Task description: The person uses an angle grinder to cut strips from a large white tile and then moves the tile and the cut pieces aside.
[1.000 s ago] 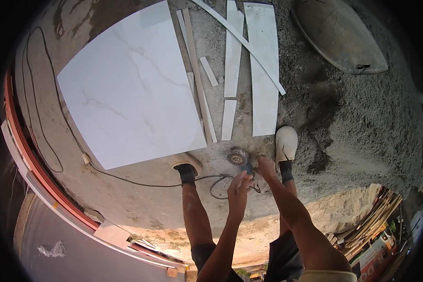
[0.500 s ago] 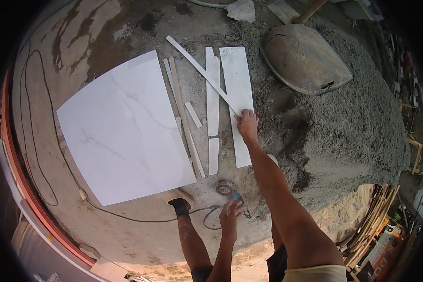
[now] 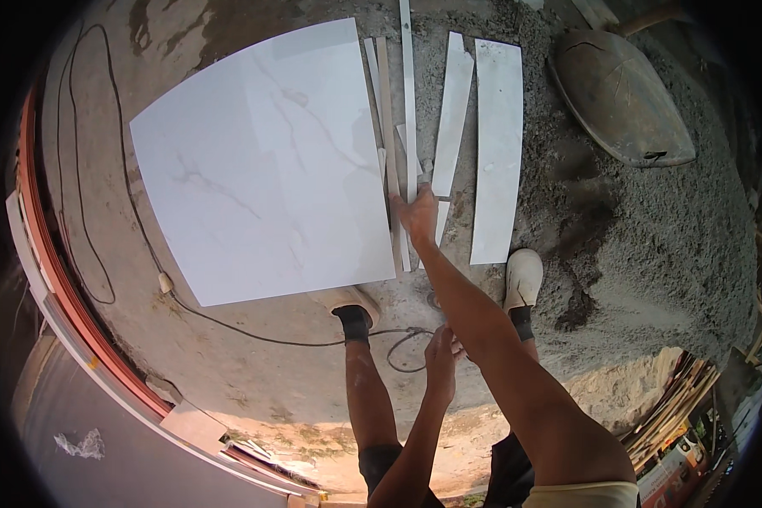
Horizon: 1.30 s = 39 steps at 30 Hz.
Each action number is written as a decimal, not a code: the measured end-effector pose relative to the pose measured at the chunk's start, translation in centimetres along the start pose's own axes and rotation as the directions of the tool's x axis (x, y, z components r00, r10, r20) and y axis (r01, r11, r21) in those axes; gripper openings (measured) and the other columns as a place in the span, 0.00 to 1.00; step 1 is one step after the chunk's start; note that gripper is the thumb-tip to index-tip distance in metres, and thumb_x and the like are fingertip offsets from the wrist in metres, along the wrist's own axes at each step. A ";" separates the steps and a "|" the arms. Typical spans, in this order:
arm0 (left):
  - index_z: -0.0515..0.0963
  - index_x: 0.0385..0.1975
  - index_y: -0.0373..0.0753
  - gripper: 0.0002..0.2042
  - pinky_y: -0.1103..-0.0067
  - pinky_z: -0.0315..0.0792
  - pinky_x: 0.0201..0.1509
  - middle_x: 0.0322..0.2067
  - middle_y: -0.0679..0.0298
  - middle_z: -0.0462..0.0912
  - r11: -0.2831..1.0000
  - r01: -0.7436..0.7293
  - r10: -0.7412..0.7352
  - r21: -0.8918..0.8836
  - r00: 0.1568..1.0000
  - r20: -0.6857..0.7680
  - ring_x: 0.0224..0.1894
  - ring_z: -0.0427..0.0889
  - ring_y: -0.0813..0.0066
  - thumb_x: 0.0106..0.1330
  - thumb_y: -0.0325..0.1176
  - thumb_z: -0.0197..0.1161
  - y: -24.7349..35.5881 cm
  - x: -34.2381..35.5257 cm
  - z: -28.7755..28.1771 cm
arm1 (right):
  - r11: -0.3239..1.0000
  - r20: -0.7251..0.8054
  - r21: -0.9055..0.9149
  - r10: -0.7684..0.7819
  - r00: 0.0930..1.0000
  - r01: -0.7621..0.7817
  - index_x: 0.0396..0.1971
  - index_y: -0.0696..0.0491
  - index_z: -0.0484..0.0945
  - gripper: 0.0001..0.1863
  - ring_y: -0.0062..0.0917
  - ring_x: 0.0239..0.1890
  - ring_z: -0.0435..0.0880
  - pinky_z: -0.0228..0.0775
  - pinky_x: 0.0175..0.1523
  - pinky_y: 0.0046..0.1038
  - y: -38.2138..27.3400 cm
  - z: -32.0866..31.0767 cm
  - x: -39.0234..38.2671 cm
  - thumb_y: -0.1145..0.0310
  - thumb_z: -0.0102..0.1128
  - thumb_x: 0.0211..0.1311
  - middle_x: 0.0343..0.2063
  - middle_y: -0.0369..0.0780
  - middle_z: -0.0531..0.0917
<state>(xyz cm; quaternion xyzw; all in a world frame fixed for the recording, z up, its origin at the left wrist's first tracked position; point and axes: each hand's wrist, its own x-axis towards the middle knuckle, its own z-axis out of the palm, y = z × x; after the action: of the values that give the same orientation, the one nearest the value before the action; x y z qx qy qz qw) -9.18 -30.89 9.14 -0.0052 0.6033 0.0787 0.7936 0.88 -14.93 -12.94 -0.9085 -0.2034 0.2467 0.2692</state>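
Note:
My right hand is closed on the near part of a long, narrow white tile strip pointing away from me. The strip lies just right of a large white tile slab with grey veining. My left hand is low, close to my right forearm, its fingers curled and partly covered; what they hold, if anything, is hidden. Just beyond it, the disc of an angle grinder peeks out past the forearm, which hides the tool's body. Other narrow strips lie between the slab and the held strip.
A cut tile piece and a wider tile panel lie to the right. Beyond them are a grey mortar heap and an upturned metal pan. A black cable crosses the floor near my feet; planks are stacked lower right.
My right hand has carried the narrow strip leftward, off the wider panel, and turned it from slanting to nearly straight ahead. The whole view has shifted, and my right forearm now covers most of the grinder.

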 end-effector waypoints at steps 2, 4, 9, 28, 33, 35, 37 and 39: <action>0.71 0.58 0.39 0.22 0.77 0.70 0.51 0.44 0.68 0.79 1.000 0.000 0.000 -0.030 1.000 -0.013 0.45 0.77 0.80 0.73 0.48 0.51 0.5 -0.1 0.3 | 1.000 0.057 -0.014 -0.020 0.998 0.021 0.37 0.63 0.71 0.25 0.52 0.33 0.80 0.72 0.41 0.44 0.4 0.7 0.1 0.64 0.73 0.46 0.30 0.54 0.80; 0.72 0.57 0.39 0.21 0.80 0.69 0.50 0.43 0.69 0.79 0.999 0.011 -0.014 -0.049 0.998 -0.062 0.46 0.77 0.81 0.73 0.48 0.51 0.9 -0.5 0.0 | 0.998 0.203 -0.039 0.055 0.978 -0.048 0.37 0.61 0.68 0.22 0.56 0.35 0.79 0.71 0.42 0.49 0.2 1.2 -0.2 0.68 0.70 0.46 0.32 0.56 0.79; 0.71 0.58 0.38 0.22 0.81 0.69 0.48 0.42 0.69 0.79 1.000 0.006 -0.007 -0.027 1.000 -0.027 0.46 0.77 0.81 0.73 0.48 0.51 0.9 -0.3 -0.3 | 0.999 0.203 0.034 0.029 0.979 -0.037 0.39 0.61 0.67 0.23 0.56 0.34 0.80 0.73 0.42 0.48 0.3 0.6 0.1 0.70 0.67 0.46 0.30 0.57 0.81; 0.63 0.63 0.28 0.31 0.67 0.69 0.60 0.54 0.50 0.76 0.999 0.008 -0.007 0.041 1.000 -0.012 0.56 0.76 0.60 0.72 0.50 0.53 1.4 -0.7 0.2 | 0.994 -0.090 -0.005 0.107 0.990 -0.108 0.27 0.62 0.76 0.21 0.52 0.32 0.83 0.75 0.40 0.44 -4.3 0.3 7.0 0.61 0.75 0.44 0.27 0.55 0.82; 0.63 0.63 0.28 0.32 0.67 0.69 0.60 0.53 0.48 0.75 0.999 -0.003 0.004 0.048 1.000 -0.026 0.56 0.76 0.60 0.72 0.51 0.53 1.5 -0.6 0.8 | 0.980 -0.126 -0.155 0.108 0.986 -0.127 0.23 0.59 0.75 0.23 0.51 0.31 0.83 0.75 0.39 0.46 -2.9 1.1 7.9 0.55 0.77 0.41 0.25 0.54 0.82; 0.63 0.63 0.28 0.32 0.67 0.70 0.60 0.53 0.48 0.75 0.998 0.026 -0.023 0.058 0.999 -0.042 0.56 0.76 0.60 0.72 0.51 0.53 1.8 -0.7 0.5 | 0.969 -0.024 -0.212 0.128 0.992 -0.130 0.26 0.58 0.78 0.22 0.50 0.34 0.84 0.76 0.42 0.45 -3.5 1.2 7.6 0.53 0.74 0.45 0.27 0.52 0.83; 0.63 0.63 0.29 0.30 0.68 0.70 0.59 0.54 0.48 0.76 1.000 -0.002 0.002 0.031 1.000 0.001 0.56 0.77 0.60 0.72 0.50 0.53 1.8 -0.8 0.3 | 0.975 -0.096 -0.210 0.050 0.994 -0.069 0.25 0.58 0.78 0.23 0.50 0.33 0.84 0.76 0.42 0.45 -3.2 0.9 7.2 0.52 0.74 0.45 0.27 0.52 0.83; 0.64 0.63 0.31 0.29 0.70 0.70 0.58 0.53 0.51 0.76 1.000 0.001 -0.001 0.021 1.000 0.001 0.55 0.77 0.63 0.73 0.49 0.52 1.9 -0.7 0.4 | 0.977 -0.164 -0.214 -0.029 0.986 -0.007 0.24 0.58 0.78 0.23 0.50 0.33 0.84 0.76 0.42 0.45 -2.9 0.5 6.9 0.51 0.73 0.46 0.26 0.51 0.83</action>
<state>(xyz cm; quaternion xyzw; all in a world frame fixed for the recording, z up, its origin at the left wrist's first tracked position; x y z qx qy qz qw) -9.19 -29.08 10.12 0.0027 0.6038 0.0719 0.7938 5.46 -9.01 -13.92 -0.9483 -0.2108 0.1454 0.1874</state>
